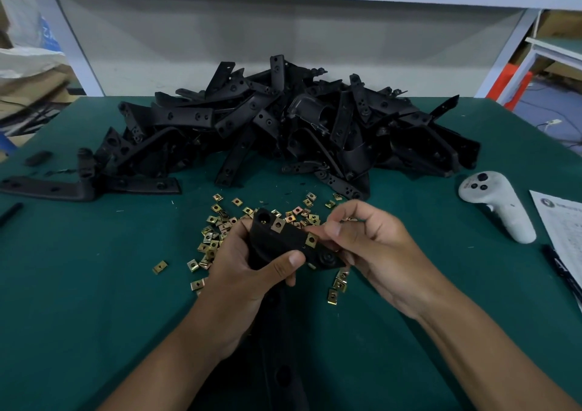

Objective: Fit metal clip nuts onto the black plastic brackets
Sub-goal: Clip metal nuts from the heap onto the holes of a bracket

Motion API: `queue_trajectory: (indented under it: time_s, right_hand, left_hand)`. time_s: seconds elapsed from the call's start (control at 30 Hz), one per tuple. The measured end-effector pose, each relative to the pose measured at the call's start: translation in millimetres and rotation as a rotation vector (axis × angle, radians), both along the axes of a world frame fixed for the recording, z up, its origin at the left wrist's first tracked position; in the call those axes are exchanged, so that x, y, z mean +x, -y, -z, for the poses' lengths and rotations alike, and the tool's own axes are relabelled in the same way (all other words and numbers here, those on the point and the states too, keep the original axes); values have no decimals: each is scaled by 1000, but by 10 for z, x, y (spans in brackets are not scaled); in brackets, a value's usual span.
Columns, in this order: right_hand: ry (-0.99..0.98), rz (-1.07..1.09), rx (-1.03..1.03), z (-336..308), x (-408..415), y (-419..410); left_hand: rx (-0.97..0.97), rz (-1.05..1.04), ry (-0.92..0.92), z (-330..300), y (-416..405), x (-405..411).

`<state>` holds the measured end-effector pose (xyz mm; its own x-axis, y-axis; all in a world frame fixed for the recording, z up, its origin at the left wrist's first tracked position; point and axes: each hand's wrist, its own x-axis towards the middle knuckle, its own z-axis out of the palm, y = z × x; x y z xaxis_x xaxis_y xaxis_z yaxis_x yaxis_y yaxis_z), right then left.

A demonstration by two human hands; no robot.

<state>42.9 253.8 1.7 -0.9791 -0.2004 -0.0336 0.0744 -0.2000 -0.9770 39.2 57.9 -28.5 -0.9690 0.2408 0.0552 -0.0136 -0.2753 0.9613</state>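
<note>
Surface: green mat-covered surface [94, 284], heap of black plastic brackets [283, 121] at the back.
Held bracket: long black plastic bracket [277, 247], two brass-coloured metal clip nuts [278, 223] fitted.
Left hand [248, 272]: fingers curled, gripping the bracket.
Right hand [374, 247]: fingertips pinching its end.
Loose nuts [214, 237]: scattered beneath.

Bare forearms, no sleeves, no gloves

A green-covered table [94, 284] carries everything. At its far middle lies a big heap of black plastic brackets [283, 121], with one long bracket [47, 187] flat at the left. Loose brass-coloured clip nuts [217, 237] are scattered in the near middle. At the right lie a white controller [497, 203], a printed sheet [563, 221] and a black pen [563, 269].
</note>
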Motion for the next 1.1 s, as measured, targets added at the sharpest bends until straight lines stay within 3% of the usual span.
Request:
queue_trajectory:
  time_s: [0.3,0.5,0.7,0.9,1.1]
  right_hand:
    - [-47,-61,74,33,16,39]
    - [-86,9,129,-57,105,92]
    - [-265,291,219,-266,750,-216]
    - [-302,667,367,-358,2040,-923]
    - [-211,1074,443,-425,3265,-1414]
  left_hand:
    - [-29,-99,-15,40,14,-13]
    - [-160,-159,-42,5,-25,71]
    - [-413,-8,-303,-163,-141,363]
    - [-721,147,-785,-284,-880,829]
    - [-605,380,-852,-310,-1934,1607]
